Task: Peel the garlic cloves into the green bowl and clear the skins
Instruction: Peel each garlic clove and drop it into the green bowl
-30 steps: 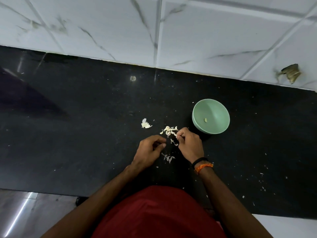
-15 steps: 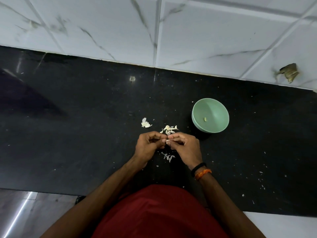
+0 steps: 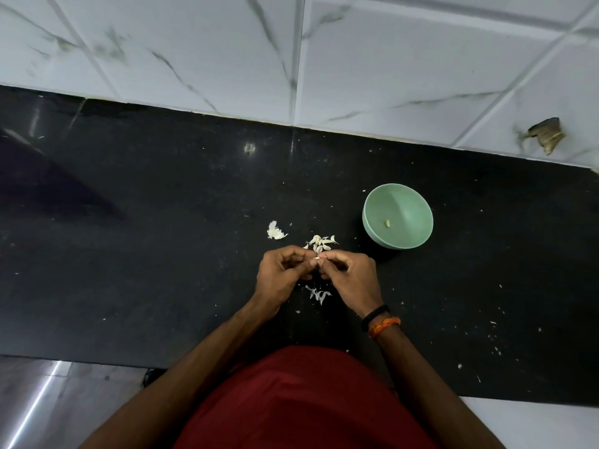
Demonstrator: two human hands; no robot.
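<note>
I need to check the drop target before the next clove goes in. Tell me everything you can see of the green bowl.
The green bowl is round, pale green, smooth and matte, plastic or ceramic by its look. It stands upright on the black counter, ahead and to the right of the right hand, apart from it. One small yellowish peeled clove lies inside.

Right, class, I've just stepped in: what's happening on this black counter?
A person is peeling garlic. Both hands, the left hand and the right hand, pinch a small garlic clove between their fingertips over the black counter. Loose skins lie just beyond and below the hands. The green bowl, to the right, holds one peeled clove.
</note>
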